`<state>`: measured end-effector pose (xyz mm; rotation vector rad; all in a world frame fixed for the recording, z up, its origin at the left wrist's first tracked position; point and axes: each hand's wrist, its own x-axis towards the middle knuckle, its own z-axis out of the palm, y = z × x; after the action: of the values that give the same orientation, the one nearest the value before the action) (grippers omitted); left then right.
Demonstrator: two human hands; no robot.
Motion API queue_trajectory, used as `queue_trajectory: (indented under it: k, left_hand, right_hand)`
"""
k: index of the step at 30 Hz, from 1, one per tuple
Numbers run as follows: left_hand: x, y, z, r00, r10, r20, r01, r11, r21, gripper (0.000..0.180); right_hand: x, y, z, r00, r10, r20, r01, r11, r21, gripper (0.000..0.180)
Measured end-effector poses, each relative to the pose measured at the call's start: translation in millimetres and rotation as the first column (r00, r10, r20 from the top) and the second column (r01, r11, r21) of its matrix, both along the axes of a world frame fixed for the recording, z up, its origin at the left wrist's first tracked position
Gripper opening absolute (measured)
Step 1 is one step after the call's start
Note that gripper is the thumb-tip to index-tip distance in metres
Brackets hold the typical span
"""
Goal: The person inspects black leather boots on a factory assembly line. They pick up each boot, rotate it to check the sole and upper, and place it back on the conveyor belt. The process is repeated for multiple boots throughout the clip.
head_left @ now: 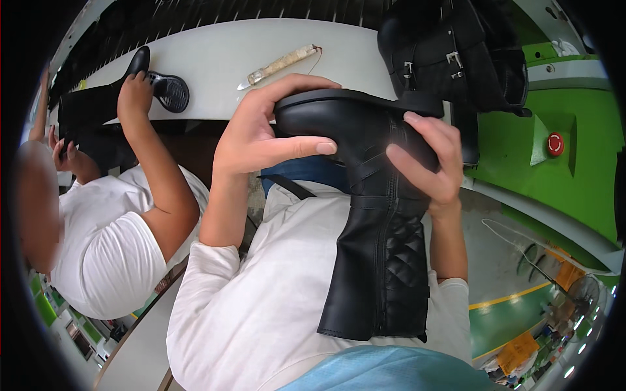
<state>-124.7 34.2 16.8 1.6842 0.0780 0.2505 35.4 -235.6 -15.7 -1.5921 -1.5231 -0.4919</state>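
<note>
A tall black boot (372, 260) with a side zip, a quilted panel and crossed straps is held upside down over my lap, sole up and shaft hanging toward me. My left hand (261, 127) grips the toe end, its thumb along the upper and its fingers passing behind the sole. Around the heel and ankle closes my right hand (430, 153), thumb pressed on the leather near the zip. On the white table beyond lies a tool with a wrapped, pale handle and a pointed metal tip (282, 66).
Several black buckled boots (450, 55) stand at the table's right end, beside a green machine (567, 150) with a red push button (555, 144). At my left a co-worker in a white shirt (124, 241) handles another black boot (91, 104). The white table (222, 52) runs across ahead.
</note>
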Motion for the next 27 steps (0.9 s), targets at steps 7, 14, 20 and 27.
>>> queue_trajectory:
  k: [7, 14, 20, 27]
  left_hand:
    - [-3, -15, -1, 0.994, 0.094, 0.049, -0.086, 0.985, -0.149, 0.078]
    - [-11, -4, -7, 0.998, 0.033, 0.054, -0.028, 0.995, -0.091, 0.071]
    - [-10, -6, -6, 0.997, 0.073, 0.001, -0.073, 0.997, -0.033, 0.066]
    - [-22, -2, -28, 0.990, 0.131, -0.057, -0.137, 0.986, -0.097, 0.062]
  right_hand:
    - [6, 1, 13, 0.998, 0.027, 0.056, -0.026, 0.999, -0.023, 0.053]
    - [-3, 2, 13, 0.999, 0.047, 0.003, -0.047, 0.997, -0.062, 0.053]
    - [1, 5, 12, 0.993, 0.086, -0.076, -0.095, 0.988, -0.123, 0.053]
    - [-10, 9, 9, 0.966, 0.043, -0.254, -0.101, 0.971, -0.218, 0.052]
